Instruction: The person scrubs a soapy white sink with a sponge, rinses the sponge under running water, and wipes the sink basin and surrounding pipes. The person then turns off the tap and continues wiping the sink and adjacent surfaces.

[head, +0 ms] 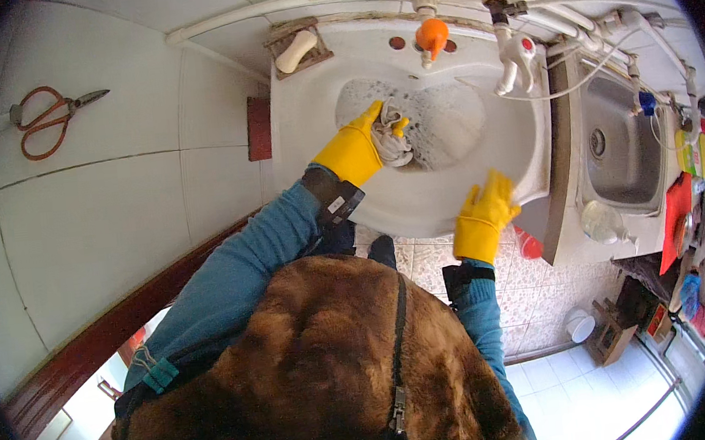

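Observation:
My left hand (355, 146), in a yellow rubber glove, grips a wet greyish cloth (391, 136) over the left part of a white washbasin (376, 202). Soapy water (444, 119) with suds and bubbles lies in the bowl. At the basin's front right edge is my right hand (487, 210), also in a yellow glove, slightly blurred, its fingers apart and nothing seen in them. An orange-handled tap (432, 37) rises at the back of the basin. A pale bar of soap (297, 51) rests on a soap dish (326, 50) at the back left corner.
A white tap with a red mark (518, 57) and pipes run along the wall at right. Beyond the basin's right edge is a stainless steel sink (622, 143), with a clear bottle (601, 221) near it. Orange-handled scissors (47, 122) hang on the left tiled wall. A white bucket (580, 325) stands on the floor.

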The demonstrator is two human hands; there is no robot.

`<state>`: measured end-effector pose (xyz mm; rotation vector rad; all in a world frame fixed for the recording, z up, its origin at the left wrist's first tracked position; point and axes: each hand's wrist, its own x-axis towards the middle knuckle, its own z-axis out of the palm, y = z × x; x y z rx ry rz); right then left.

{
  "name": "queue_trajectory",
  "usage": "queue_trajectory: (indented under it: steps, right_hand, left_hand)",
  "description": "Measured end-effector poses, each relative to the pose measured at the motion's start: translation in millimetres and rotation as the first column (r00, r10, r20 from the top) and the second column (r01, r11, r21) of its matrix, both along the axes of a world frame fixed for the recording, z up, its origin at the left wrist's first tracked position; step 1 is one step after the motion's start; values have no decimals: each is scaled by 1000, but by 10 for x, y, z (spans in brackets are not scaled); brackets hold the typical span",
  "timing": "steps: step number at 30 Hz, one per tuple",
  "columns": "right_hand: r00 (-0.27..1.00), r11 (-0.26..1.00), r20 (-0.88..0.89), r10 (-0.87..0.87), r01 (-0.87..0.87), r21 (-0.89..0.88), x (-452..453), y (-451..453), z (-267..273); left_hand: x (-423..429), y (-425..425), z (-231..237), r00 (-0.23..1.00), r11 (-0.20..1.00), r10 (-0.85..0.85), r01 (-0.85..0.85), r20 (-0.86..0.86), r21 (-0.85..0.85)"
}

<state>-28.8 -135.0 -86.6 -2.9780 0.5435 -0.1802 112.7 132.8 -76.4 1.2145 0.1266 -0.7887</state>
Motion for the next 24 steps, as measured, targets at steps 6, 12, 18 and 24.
queue_trajectory:
  steps: [6,12,18,24]
  right_hand:
    - [982,-117,-119,-145,103,988,229,719,40]
    - [963,-109,-149,-225,127,986,555,1014,241]
    - [999,214,-29,-42,37,976,509,1210,347]
    - [991,55,-111,72,107,993,504,1137,390]
  left_hand:
    - [-130,-253,-397,982,895,175,-191,-76,-404]
    - [-368,-292,9,878,961,273,-270,394,-63]
    - [-531,-372,125,927,944,292,-319,-234,-83]
    - [-479,-276,44,900,926,353,-375,-255,-40]
